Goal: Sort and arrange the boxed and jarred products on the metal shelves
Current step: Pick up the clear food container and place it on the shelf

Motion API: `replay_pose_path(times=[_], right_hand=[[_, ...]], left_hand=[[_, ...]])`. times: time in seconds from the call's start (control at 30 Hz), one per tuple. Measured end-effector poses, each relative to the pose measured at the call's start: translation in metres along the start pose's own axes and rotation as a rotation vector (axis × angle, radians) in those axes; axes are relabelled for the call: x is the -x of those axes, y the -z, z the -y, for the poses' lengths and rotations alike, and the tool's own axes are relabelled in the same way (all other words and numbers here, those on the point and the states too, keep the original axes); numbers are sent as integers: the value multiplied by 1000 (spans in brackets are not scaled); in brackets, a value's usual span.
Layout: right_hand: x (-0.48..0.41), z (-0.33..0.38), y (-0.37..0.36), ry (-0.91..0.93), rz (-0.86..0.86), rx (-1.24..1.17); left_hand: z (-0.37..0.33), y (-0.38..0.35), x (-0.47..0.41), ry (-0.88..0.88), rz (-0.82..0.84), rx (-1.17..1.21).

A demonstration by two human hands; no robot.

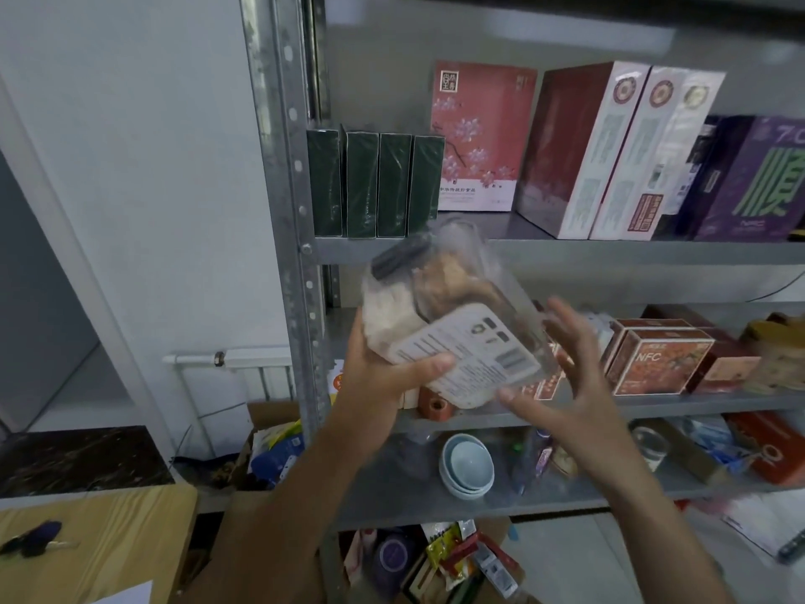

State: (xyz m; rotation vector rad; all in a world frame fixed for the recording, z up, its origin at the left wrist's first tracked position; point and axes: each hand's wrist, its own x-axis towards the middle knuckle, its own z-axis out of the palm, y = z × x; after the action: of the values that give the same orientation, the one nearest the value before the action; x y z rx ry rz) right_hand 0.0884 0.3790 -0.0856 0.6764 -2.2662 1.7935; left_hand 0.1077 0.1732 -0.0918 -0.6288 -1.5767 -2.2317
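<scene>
grip: my left hand [380,381] clamps the jar [440,307] from below, thumb across its white label [475,359].
right hand [562,368]: fingers spread and straight, just beside the jar's lower right; whether they touch i cannot tell.
jar: clear, tilted, black lid [394,257] up-left, held before the shelves [610,250].
top shelf: i see four green boxes [374,185] upright at left, pink box [479,137] beside them.
</scene>
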Motion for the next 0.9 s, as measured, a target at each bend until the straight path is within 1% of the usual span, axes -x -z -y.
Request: replay_pose_path(times=[0.03,0.07,0.13,0.17,0.2,0.23,0.27,0.33,0.37,0.43,0.5,0.53,0.57,0.63,0.7,0.77,0.83,0.9], right_hand=[[-5,-5,5,-6,86,46],[-7,-8,7,-16,161,16],[-7,-15,3,-65,263,-194],[-5,-18,-2,-88,260,-304],[-3,-21,-7,-91,219,-396],[-1,-23,-10,-76,155,-444],[0,-22,-13,-32,75,-421],[-1,-15,-12,142,-109,-195],[-3,-10,-9,277,-158,-85],[-11,-8,-1,592,-167,49],[-24,-11,8,860,-151,240],[-31,-14,13,941,-144,336],[-37,-17,18,988,-141,404],[-43,-23,26,1015,-136,464],[-46,-28,28,992,-159,487],[-48,-28,25,921,-202,482],[-47,-25,18,825,-229,451],[-44,-24,16,705,-174,386]], left_hand=[[-2,0,0,14,38,51],[-4,0,0,26,64,91],[-8,-2,0,61,107,154],[-10,-2,-1,69,130,163],[-12,-3,-3,73,149,156],[-14,-2,-5,84,157,154],[-17,-2,-6,103,134,167],[-23,3,-7,172,38,267],[-25,7,-6,210,27,334],[-34,12,-6,247,96,404],[-42,13,-7,284,196,362],[-45,11,-8,305,223,321],[-48,10,-9,335,210,276],[-53,7,-11,424,114,215],[-51,4,-9,448,10,171],[-43,1,-7,407,-85,172],[-34,-4,-4,354,-140,185],[-26,-7,-2,294,-173,171]])
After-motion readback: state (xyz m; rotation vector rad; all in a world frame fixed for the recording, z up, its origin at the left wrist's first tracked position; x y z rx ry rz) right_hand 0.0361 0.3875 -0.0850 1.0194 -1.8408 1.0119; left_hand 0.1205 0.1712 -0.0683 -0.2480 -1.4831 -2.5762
